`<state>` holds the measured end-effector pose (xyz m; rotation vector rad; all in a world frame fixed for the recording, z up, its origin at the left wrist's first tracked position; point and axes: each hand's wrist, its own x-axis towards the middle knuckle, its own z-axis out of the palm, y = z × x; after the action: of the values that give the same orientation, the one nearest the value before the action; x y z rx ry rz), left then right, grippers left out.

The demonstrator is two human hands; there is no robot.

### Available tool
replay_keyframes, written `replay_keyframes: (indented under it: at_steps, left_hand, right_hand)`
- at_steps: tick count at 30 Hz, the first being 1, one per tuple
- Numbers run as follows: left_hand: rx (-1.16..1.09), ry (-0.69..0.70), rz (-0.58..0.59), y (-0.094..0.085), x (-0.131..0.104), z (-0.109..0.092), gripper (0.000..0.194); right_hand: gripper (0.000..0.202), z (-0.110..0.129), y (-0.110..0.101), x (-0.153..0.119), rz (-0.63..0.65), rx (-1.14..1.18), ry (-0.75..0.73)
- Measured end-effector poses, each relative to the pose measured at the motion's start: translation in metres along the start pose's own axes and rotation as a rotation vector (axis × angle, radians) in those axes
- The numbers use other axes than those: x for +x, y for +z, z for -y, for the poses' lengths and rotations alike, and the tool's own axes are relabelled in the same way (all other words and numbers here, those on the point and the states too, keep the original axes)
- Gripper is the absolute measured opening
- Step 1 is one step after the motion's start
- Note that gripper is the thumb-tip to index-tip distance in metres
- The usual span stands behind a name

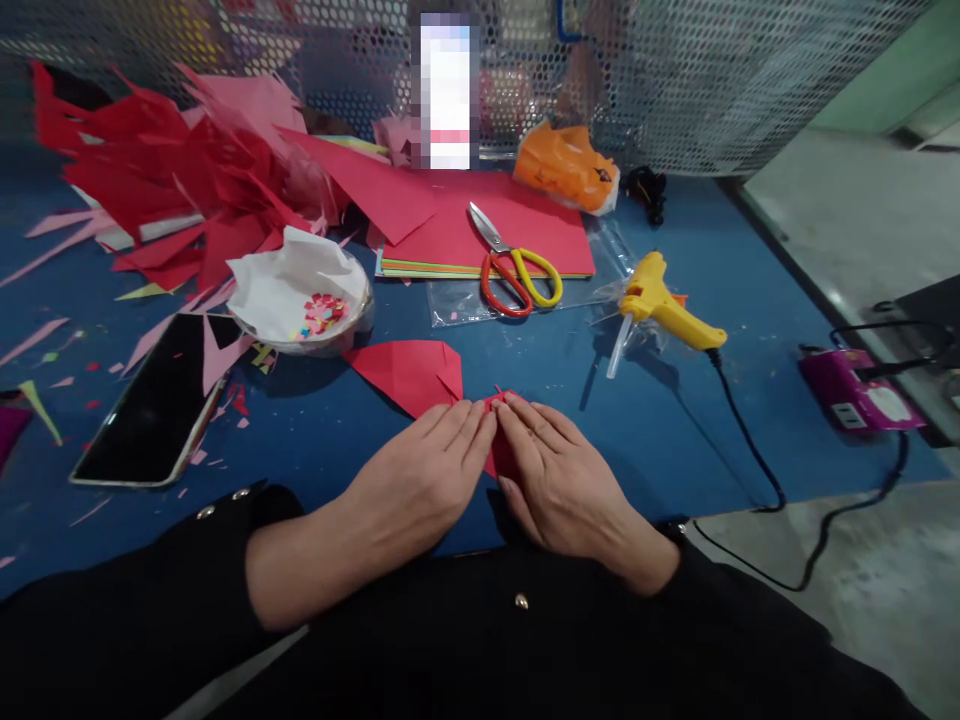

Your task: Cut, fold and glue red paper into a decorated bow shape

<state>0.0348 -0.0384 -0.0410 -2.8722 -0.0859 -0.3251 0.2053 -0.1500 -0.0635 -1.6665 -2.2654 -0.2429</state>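
A small folded piece of red paper [501, 458] lies on the blue table in front of me, mostly hidden under my hands. My left hand [427, 465] presses its stretched fingers on the paper's left side. From the right, my right hand [566, 470] lies over it with fingers extended, its thumb lower down and apart. The fingertips of both hands meet near the paper's top edge. Just beyond my left fingers rests a larger red paper cut-out [409, 372] with a rounded edge and a pointed left end.
Scissors [517, 270] lie by a stack of coloured paper [487, 215]. A yellow glue gun [667, 305] stands right, its cord running to a purple power block [859, 390]. Left are a phone [142, 410], a bowl [360, 310] and heaped red scraps [172, 150]. A mesh panel [675, 90] closes the back.
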Motion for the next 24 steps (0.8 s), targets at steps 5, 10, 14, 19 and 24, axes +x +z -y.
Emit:
replay_keyframes:
  at_steps: [5, 10, 14, 19, 24]
  left_hand:
    - [-0.044, -0.018, -0.019, -0.002, -0.001, 0.005, 0.045]
    - [-0.078, -0.14, 0.092, -0.002, -0.002, 0.013, 0.048]
    - [-0.129, -0.22, 0.222, -0.001, -0.004, 0.018, 0.075]
    - [-0.162, -0.193, 0.3, -0.004, -0.003, 0.02, 0.086]
    - [-0.221, -0.164, 0.318, -0.006, -0.005, 0.022, 0.091]
  right_hand:
    - [0.056, -0.001, 0.002, 0.0, -0.032, 0.005, -0.007]
    - [0.056, -0.002, 0.001, 0.002, -0.023, 0.008, 0.011]
    - [0.057, -0.001, 0.001, 0.002, -0.022, 0.016, 0.015]
    - [0.058, -0.001, 0.0, 0.001, -0.013, 0.06, 0.023]
    - [0.058, -0.004, -0.001, -0.002, 0.03, 0.152, 0.056]
